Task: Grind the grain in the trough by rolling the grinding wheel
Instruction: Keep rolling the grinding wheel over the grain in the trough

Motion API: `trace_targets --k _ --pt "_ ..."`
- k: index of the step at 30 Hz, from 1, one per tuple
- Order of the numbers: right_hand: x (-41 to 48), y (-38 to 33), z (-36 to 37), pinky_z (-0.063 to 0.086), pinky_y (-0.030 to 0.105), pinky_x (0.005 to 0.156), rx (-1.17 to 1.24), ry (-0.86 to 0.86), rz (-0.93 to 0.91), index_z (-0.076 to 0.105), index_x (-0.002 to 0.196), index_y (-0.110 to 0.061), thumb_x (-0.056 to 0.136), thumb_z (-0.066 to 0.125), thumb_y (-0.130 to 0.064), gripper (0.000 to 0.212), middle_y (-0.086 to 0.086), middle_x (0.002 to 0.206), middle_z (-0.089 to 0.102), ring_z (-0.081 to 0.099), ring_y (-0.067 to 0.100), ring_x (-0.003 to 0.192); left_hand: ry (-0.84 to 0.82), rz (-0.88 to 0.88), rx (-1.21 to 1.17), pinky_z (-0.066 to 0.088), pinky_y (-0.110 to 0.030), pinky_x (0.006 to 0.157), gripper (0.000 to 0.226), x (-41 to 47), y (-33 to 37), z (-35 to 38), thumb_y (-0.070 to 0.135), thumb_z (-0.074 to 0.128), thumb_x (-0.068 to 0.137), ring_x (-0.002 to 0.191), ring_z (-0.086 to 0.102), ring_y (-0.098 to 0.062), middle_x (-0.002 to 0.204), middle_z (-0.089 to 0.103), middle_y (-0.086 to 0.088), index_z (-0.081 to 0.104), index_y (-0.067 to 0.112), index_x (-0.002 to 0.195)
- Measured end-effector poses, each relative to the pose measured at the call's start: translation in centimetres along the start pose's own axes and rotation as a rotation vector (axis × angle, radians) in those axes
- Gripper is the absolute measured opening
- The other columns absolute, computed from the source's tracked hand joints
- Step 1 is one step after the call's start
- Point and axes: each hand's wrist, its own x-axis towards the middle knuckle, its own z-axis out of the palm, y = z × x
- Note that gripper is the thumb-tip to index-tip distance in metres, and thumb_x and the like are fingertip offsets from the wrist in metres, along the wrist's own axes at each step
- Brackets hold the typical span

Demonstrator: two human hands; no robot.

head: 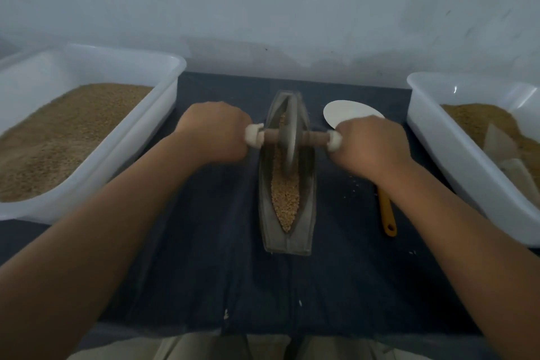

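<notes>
A grey boat-shaped trough [305, 219] lies lengthwise on the dark cloth in the middle of the view. Tan grain [285, 202] fills its groove, mostly in the near half. A grey disc-shaped grinding wheel [289, 137] stands upright in the groove toward the far half, on a wooden axle [314, 136] with white-wrapped ends. My left hand [214, 131] grips the axle's left end, and my right hand [371, 143] grips its right end. Both fists hide the outer parts of the handles.
A white tub [163, 114] of brown grain stands at the left, another white tub [432, 137] with grain and a pale scoop at the right. A white spoon [350, 114] with a yellow handle [387, 213] lies right of the trough. A wall rises close behind.
</notes>
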Motion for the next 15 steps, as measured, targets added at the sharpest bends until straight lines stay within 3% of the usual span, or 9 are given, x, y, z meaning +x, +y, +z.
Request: trace_targets --k 3,5,9,12,15 --pt "-5.2 0.4 -0.4 0.026 0.024 0.045 0.049 -0.018 -0.043 0.049 0.057 -0.029 0.082 0.044 -0.064 0.043 -0.011 0.05 0.048 0.044 0.008 0.046 0.149 0.119 0.089 0.031 -0.022 0.047 0.026 -4.7 0.0 0.3 0.05 0.062 0.076 0.047 0.043 -0.006 0.054 0.045 0.014 0.046 0.035 0.063" --pt "-6.3 0.8 -0.7 0.024 0.023 0.044 0.064 -0.01 -0.052 0.048 0.055 -0.031 0.078 0.043 -0.067 0.043 -0.012 0.046 0.046 0.042 0.006 0.043 0.224 0.155 0.135 0.017 -0.016 0.046 0.033 -6.0 0.0 0.0 0.053 0.065 0.073 0.041 0.032 0.001 0.047 0.037 0.016 0.04 0.037 0.059" --pt "-2.8 0.3 0.2 0.033 0.025 0.049 0.04 -0.043 -0.014 0.052 0.06 -0.027 0.083 0.048 -0.058 0.038 -0.009 0.055 0.052 0.049 0.012 0.051 0.009 0.032 0.018 0.036 -0.028 0.055 0.02 -2.4 0.0 0.0 0.05 0.055 0.08 0.06 0.054 -0.015 0.068 0.055 0.011 0.054 0.033 0.072" --pt "1.4 0.0 0.9 0.03 0.025 0.051 0.026 0.088 0.016 0.052 0.065 -0.022 0.086 0.053 -0.044 0.031 -0.004 0.06 0.053 0.048 0.018 0.054 -0.032 -0.064 -0.024 0.044 -0.036 0.067 0.016 1.9 0.0 -0.6 0.044 0.059 0.079 0.074 0.056 -0.024 0.079 0.059 0.007 0.056 0.029 0.074" --pt "3.2 -0.2 0.8 0.032 0.026 0.05 -0.006 0.02 0.048 0.054 0.069 -0.021 0.082 0.052 -0.036 0.02 -0.003 0.064 0.058 0.051 0.019 0.056 -0.009 -0.081 -0.018 0.043 -0.036 0.068 0.018 2.9 0.1 -0.8 0.045 0.059 0.08 0.074 0.055 -0.025 0.078 0.058 0.007 0.057 0.028 0.074"
